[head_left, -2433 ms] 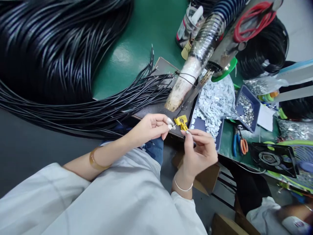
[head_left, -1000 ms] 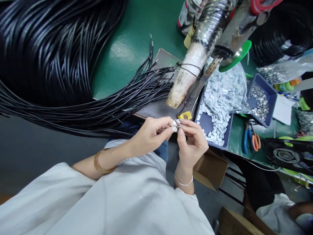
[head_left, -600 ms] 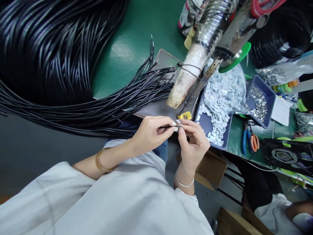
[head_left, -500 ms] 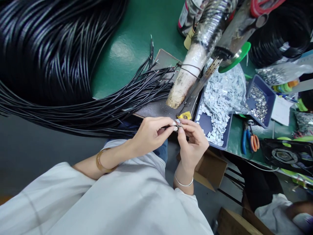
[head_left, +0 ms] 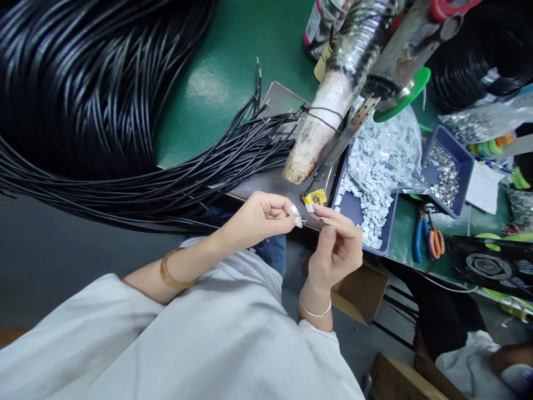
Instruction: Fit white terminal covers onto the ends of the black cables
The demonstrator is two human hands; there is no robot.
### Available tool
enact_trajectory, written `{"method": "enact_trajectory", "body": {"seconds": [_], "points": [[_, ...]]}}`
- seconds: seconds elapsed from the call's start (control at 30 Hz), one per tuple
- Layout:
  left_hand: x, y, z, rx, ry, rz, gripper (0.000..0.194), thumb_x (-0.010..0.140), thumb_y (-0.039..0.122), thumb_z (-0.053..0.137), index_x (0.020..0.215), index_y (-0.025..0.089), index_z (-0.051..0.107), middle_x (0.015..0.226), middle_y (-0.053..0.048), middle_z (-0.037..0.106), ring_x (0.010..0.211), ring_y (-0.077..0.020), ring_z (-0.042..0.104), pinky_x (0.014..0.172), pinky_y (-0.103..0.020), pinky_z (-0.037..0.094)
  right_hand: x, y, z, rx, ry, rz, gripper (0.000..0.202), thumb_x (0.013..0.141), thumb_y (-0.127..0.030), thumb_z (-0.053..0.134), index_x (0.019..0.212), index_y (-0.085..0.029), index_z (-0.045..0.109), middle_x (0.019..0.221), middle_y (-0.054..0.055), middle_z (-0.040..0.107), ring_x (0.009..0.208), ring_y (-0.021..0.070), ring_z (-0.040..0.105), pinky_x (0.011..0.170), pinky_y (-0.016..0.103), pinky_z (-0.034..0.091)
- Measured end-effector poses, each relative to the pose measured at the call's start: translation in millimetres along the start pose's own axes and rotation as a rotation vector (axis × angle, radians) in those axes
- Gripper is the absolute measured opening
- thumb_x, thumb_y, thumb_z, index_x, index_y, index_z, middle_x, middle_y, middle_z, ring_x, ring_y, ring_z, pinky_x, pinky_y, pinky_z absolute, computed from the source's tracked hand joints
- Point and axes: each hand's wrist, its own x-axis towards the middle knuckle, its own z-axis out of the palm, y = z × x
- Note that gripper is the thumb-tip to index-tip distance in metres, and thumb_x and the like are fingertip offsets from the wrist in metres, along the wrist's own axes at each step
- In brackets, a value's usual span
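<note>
My left hand (head_left: 270, 218) is closed in a pinch around the end of a black cable, mostly hidden by the fingers. A thin green wire end (head_left: 304, 220) pokes out beyond its fingertips, beside a white wrap (head_left: 295, 214) at the tip. Just to the right, apart from it, my right hand (head_left: 338, 244) has its thumb pressed to its fingers; what lies between them is too small to make out. A small white piece (head_left: 309, 208) shows at its index fingertip, in front of a yellow part (head_left: 315, 196) on the machine base.
Many black cables (head_left: 200, 178) lie across the green table (head_left: 233, 50) at the left. A wrapped white tube (head_left: 312, 139) hangs over the grey plate (head_left: 266, 186). Rightward are a tray (head_left: 389, 236) of small white pieces, a tray (head_left: 467, 183) of metal parts, and pliers (head_left: 417, 239).
My hands have moved apart: the right hand has shifted right and slightly down, off the cable end. The green wire end now shows at the left fingertips.
</note>
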Motion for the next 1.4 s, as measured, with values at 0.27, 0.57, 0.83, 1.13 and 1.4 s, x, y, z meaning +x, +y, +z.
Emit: {"method": "enact_trajectory", "body": {"seconds": [0.27, 0.57, 0.83, 1.13, 1.4], "points": [[-0.5, -1.7, 0.8, 0.044, 0.070, 0.045, 0.012, 0.075, 0.020, 0.063, 0.069, 0.015, 0.054, 0.050, 0.009, 0.031, 0.047, -0.0039, 0.021, 0.046, -0.020, 0.015, -2.2, 4.7, -1.4, -0.210, 0.084, -0.192, 0.018, 0.083, -0.011, 0.068, 0.094, -0.024, 0.065, 0.090, 0.001, 0.076, 0.080, 0.0170, 0.074, 0.069, 0.033, 0.063], [2.8, -2.4, 0.7, -0.043, 0.108, 0.094, 0.016, 0.074, 0.024, 0.073, 0.070, 0.013, 0.061, 0.052, 0.007, 0.040, 0.047, -0.0036, 0.025, 0.045, -0.020, 0.020, -3.9, 9.0, 6.5, -0.155, 0.066, -0.166, 0.019, 0.087, -0.012, 0.062, 0.101, -0.024, 0.061, 0.093, 0.002, 0.075, 0.084, 0.0173, 0.074, 0.072, 0.034, 0.064], [5.8, -4.4, -1.2, -0.058, 0.118, 0.156, 0.016, 0.079, 0.027, 0.071, 0.074, 0.013, 0.069, 0.051, 0.008, 0.042, 0.045, -0.0032, 0.025, 0.047, -0.020, 0.029, 0.2, 16.0, 7.1, -0.299, 0.004, -0.251, 0.019, 0.081, -0.011, 0.069, 0.092, -0.024, 0.063, 0.095, 0.002, 0.076, 0.085, 0.0169, 0.075, 0.075, 0.032, 0.063], [10.1, -2.9, 1.3, 0.040, 0.223, 0.170, 0.008, 0.075, 0.020, 0.068, 0.072, 0.013, 0.065, 0.056, 0.005, 0.045, 0.052, -0.0054, 0.036, 0.049, -0.019, 0.029, 4.3, 21.9, 7.3, -0.466, -0.019, -0.432, 0.021, 0.081, -0.012, 0.071, 0.090, -0.026, 0.059, 0.098, 0.000, 0.077, 0.082, 0.0143, 0.075, 0.071, 0.025, 0.062], [11.0, 3.2, 6.6, 0.129, 0.260, 0.218, 0.013, 0.075, 0.021, 0.065, 0.066, 0.014, 0.059, 0.053, 0.006, 0.036, 0.050, -0.0054, 0.030, 0.048, -0.020, 0.024, 9.9, 16.8, 13.2, -0.415, 0.048, -0.360, 0.022, 0.079, -0.008, 0.072, 0.091, -0.024, 0.061, 0.098, 0.002, 0.075, 0.086, 0.0153, 0.074, 0.074, 0.029, 0.065]]}}
